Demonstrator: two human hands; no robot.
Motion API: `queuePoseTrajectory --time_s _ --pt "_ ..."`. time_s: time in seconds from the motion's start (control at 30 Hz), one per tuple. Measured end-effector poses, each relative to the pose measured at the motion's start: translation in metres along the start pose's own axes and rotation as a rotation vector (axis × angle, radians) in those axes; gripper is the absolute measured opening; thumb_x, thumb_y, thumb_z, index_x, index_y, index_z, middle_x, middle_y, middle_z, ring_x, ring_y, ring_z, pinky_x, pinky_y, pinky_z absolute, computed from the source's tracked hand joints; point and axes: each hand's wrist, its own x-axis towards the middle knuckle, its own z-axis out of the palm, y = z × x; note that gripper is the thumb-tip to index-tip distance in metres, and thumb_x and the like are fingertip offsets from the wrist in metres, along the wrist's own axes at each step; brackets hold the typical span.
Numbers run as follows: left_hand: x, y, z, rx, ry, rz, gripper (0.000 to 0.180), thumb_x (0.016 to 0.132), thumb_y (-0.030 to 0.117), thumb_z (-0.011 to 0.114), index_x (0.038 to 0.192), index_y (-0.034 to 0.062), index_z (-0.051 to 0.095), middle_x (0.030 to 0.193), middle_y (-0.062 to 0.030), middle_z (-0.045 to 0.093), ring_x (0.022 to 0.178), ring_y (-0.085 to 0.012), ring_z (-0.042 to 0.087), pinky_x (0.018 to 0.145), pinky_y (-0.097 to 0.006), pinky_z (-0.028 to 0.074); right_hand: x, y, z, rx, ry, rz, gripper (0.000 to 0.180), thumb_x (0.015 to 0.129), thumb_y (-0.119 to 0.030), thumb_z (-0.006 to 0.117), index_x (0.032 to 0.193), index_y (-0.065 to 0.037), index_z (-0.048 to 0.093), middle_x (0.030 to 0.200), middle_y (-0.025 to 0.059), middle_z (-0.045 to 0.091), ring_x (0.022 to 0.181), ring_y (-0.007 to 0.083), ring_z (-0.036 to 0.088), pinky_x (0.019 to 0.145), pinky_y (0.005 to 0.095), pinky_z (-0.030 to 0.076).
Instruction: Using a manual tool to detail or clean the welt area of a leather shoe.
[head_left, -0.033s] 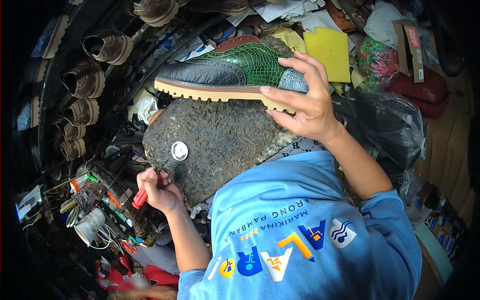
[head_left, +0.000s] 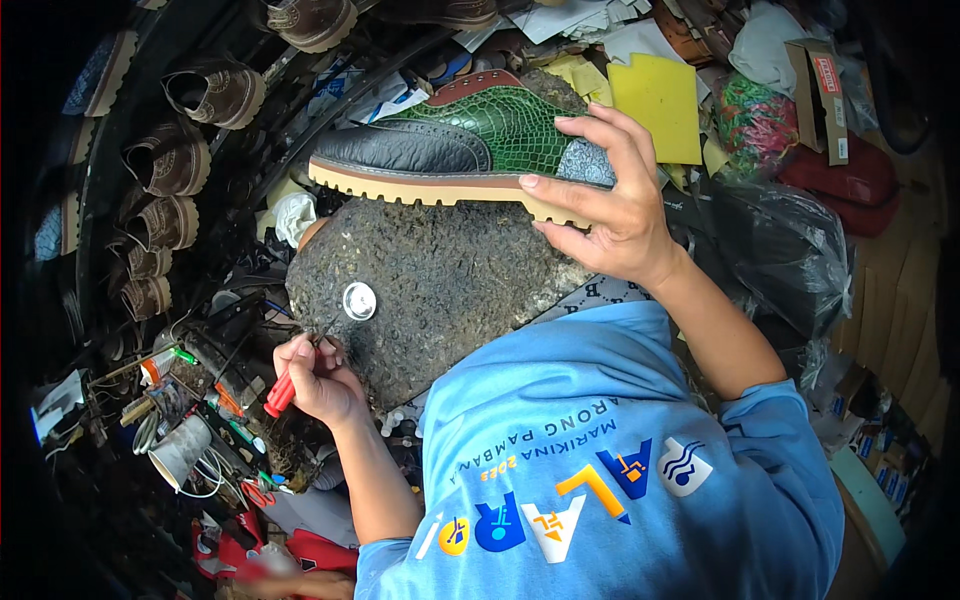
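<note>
My right hand (head_left: 612,205) grips the heel end of a shoe (head_left: 440,140), thumb and fingers on its side and sole edge. This shoe has a black toe, a green scaly-patterned middle, a reddish-brown collar and a tan lugged sole; it rests on its side along the far edge of a dark, rough slab (head_left: 430,270). In my left hand (head_left: 322,383), fingers are closed round a tool with a red handle (head_left: 281,395); its working end is thin and dark, its kind unclear. Just beyond that hand, a small round shiny dish (head_left: 359,301) sits on the slab.
Several brown shoes (head_left: 165,155) line a rack at the left. Below them lies a clutter of tools with a white cup (head_left: 180,450). Yellow sheets (head_left: 655,108), a cardboard piece (head_left: 822,100) and a dark plastic bag (head_left: 770,260) are at the right.
</note>
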Motion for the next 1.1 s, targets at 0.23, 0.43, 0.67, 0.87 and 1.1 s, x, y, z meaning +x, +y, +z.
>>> queuePoseTrajectory --time_s 0.23,0.43,0.67,0.87,1.1 --pt "0.004 -0.006 -0.01 0.186 0.092 0.006 0.005 0.082 0.008 0.058 0.081 0.0048 0.054 0.07 -0.0051 0.056 0.055 -0.011 0.05 0.052 -0.022 0.04 0.007 -0.016 -0.001 -0.098 -0.12 0.012 0.048 0.061 -0.017 0.077 0.105 -0.035 0.071 0.132 0.0091 0.043 0.12 0.0367 0.035 0.102 0.049 0.029" --pt "0.005 -0.014 -0.004 0.314 0.064 0.01 0.006 0.082 0.006 0.058 0.082 0.0017 0.054 0.072 -0.0061 0.058 0.058 -0.0105 0.052 0.053 -0.022 0.039 0.009 -0.02 -0.004 -0.12 -0.136 0.014 0.049 0.062 -0.016 0.077 0.107 -0.035 0.07 0.132 0.0099 0.044 0.119 0.0376 0.036 0.103 0.0486 0.029" --pt "0.006 -0.019 0.002 0.446 0.038 0.049 0.007 0.084 0.007 0.058 0.083 0.0003 0.055 0.071 -0.0057 0.058 0.059 -0.0093 0.051 0.055 -0.022 0.039 0.003 -0.013 -0.001 -0.028 -0.025 0.022 0.041 0.059 -0.014 0.079 0.098 -0.025 0.074 0.126 0.0103 0.051 0.121 0.0358 0.038 0.102 0.0446 0.033" --pt "0.009 -0.024 0.006 0.442 0.029 0.056 0.006 0.083 0.005 0.057 0.083 -0.0001 0.055 0.071 -0.0061 0.058 0.058 -0.0092 0.05 0.056 -0.022 0.039 0.01 -0.024 -0.001 -0.103 -0.121 0.053 0.046 0.061 -0.015 0.078 0.104 -0.032 0.072 0.131 0.0094 0.046 0.12 0.0369 0.036 0.102 0.0476 0.029" --pt "0.013 0.003 0.028 0.008 -0.097 0.239 0.008 0.081 0.007 0.056 0.086 0.0016 0.053 0.073 -0.0091 0.055 0.057 -0.0104 0.049 0.055 -0.023 0.043 -0.002 -0.009 0.006 -0.054 0.004 0.003 0.04 0.056 -0.017 0.078 0.094 -0.03 0.075 0.129 0.007 0.05 0.117 0.035 0.039 0.097 0.0473 0.031"
